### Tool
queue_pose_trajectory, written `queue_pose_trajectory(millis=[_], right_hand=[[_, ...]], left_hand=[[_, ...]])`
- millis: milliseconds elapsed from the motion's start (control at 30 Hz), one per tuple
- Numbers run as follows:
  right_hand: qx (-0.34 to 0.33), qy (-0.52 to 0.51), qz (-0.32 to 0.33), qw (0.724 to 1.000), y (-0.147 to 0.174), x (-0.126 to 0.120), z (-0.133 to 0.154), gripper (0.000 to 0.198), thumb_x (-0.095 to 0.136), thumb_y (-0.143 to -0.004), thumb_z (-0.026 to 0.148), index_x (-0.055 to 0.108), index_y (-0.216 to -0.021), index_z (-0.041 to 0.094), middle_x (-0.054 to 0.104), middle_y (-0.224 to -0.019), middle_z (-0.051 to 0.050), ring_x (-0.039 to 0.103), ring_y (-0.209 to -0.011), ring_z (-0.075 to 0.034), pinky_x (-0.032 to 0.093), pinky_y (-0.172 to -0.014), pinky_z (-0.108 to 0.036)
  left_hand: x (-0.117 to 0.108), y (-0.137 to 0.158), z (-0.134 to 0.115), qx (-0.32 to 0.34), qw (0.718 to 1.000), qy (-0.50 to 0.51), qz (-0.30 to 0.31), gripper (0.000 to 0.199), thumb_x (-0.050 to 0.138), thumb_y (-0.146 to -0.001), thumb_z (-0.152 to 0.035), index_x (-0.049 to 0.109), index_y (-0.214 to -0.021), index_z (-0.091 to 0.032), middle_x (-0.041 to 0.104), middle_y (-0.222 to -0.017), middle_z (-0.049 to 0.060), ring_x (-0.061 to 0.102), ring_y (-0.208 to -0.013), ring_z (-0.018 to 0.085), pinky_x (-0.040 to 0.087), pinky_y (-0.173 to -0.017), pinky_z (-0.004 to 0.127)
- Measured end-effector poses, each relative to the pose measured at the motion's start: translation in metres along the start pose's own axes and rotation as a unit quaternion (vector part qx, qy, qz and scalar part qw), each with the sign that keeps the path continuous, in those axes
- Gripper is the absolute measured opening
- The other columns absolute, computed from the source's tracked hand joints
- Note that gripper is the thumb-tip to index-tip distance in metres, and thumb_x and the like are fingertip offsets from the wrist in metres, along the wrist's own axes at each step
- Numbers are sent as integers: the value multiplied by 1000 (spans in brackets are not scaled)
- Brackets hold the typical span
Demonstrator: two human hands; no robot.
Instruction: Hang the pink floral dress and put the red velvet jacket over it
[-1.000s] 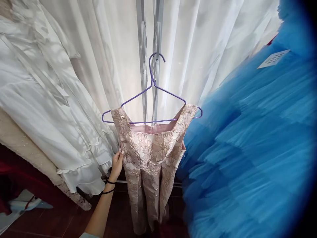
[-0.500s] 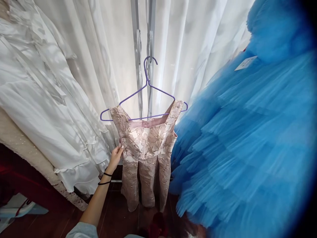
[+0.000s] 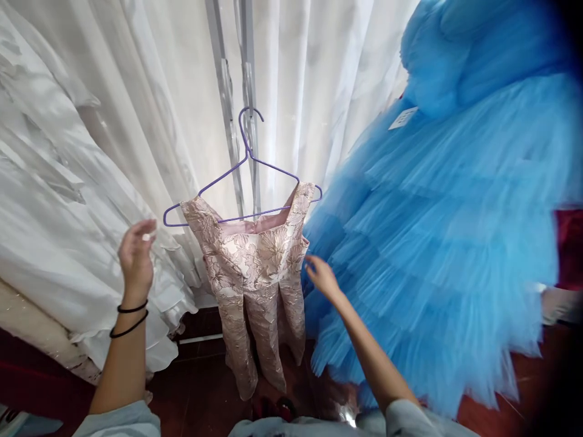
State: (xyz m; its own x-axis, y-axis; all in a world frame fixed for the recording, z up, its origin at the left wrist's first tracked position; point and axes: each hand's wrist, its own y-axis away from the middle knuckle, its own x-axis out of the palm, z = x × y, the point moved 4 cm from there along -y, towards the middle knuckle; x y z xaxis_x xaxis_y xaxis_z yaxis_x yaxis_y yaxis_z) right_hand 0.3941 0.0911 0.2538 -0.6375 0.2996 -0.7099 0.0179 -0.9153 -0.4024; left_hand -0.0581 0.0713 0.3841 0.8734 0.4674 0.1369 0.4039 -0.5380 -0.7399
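A pale pink sleeveless dress (image 3: 262, 261) with a raised metallic flower pattern hangs by its straps from a purple wire hanger (image 3: 273, 165). To its left, my left hand (image 3: 136, 255) is raised clear of the dress, fingers loosely bent and apart, holding nothing. Two black bands circle that wrist. At the dress's right side, just below the armhole, is my right hand (image 3: 321, 274). Its fingers are partly extended with the tips close to the fabric; whether they touch is hard to see.
White garments (image 3: 50, 200) hang at the left. A large tiered blue tulle gown (image 3: 432, 212) with a white tag (image 3: 403, 118) fills the right. Behind the hanger run grey metal uprights (image 3: 248, 54) and a white curtain (image 3: 282, 79). The floor (image 3: 182, 376) is dark reddish.
My left hand has let go of the dress's left side and moved up and left. My right hand has come into view beside the dress's right side. The view has shifted to the right.
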Motion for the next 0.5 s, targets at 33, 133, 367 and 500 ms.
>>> queue_pose_trajectory(millis=[33, 133, 367, 500], right_hand=[[-4, -6, -44, 999, -16, -22, 0, 30, 48, -89, 23, 65, -112, 15, 70, -111, -14, 67, -98, -24, 53, -93, -43], [-83, -13, -172, 981, -74, -95, 22, 43, 49, -86, 30, 59, -126, 17, 65, -124, -15, 63, -105, -27, 53, -92, -45], [-209, -81, 11, 975, -185, -135, 94, 49, 55, -83, 46, 65, -122, 18, 68, -116, -10, 58, -107, -25, 51, -86, -36], [-180, -124, 28, 975, -192, -131, 97, 43, 62, -75, 49, 74, -90, 10, 66, -71, -4, 56, -70, -16, 45, -65, -27]], left_hand=[[4, -12, -14, 44, 999, -29, 6, 40, 66, -81, -33, 66, -117, -14, 67, -121, 11, 62, -112, 20, 47, -96, 32], [30, -40, -45, 132, 977, -153, 61, 39, 63, -85, -30, 66, -119, -12, 66, -124, 11, 58, -116, 21, 43, -100, 32], [88, -61, -39, 67, 928, -279, 239, 31, 62, -87, -36, 75, -95, -10, 72, -83, 6, 59, -73, 18, 39, -71, 24], [84, -60, -30, 14, 963, -203, 176, 24, 72, -80, -32, 77, -86, -9, 67, -68, 4, 56, -65, 16, 36, -65, 23]])
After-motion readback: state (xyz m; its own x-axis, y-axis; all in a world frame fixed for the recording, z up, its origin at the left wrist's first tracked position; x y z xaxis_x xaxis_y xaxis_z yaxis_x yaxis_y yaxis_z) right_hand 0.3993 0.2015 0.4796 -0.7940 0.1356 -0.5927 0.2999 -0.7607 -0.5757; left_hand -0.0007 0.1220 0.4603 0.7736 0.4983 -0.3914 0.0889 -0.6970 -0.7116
